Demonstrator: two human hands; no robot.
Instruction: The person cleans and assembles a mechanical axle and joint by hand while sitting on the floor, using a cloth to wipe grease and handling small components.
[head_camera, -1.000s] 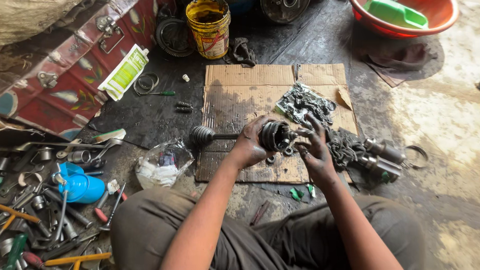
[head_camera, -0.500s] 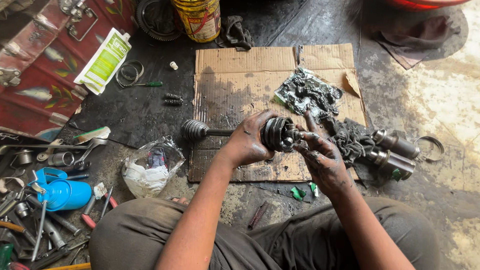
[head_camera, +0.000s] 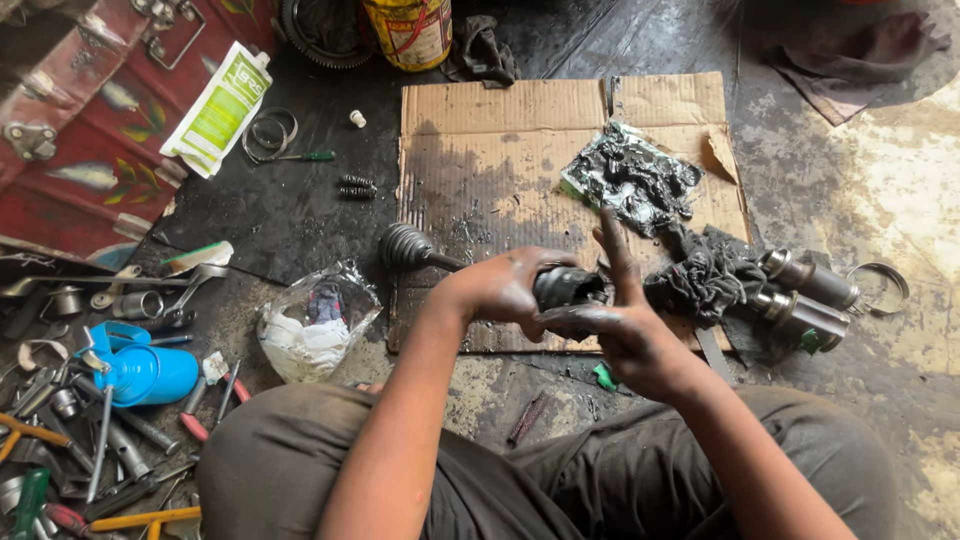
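Greasy cardboard sheet (head_camera: 500, 150), dark workshop floor (head_camera: 300, 215)

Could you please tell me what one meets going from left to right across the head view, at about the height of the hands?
Blue plastic oil can → crumpled clear plastic bag → ribbed black rubber boot on the shaft → greasy left hand → greasy right hand → black oily rag → two grey metal cylinders → round metal clamp ring.

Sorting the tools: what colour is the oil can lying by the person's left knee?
Bright blue plastic oil can, seen clearly in the head view.
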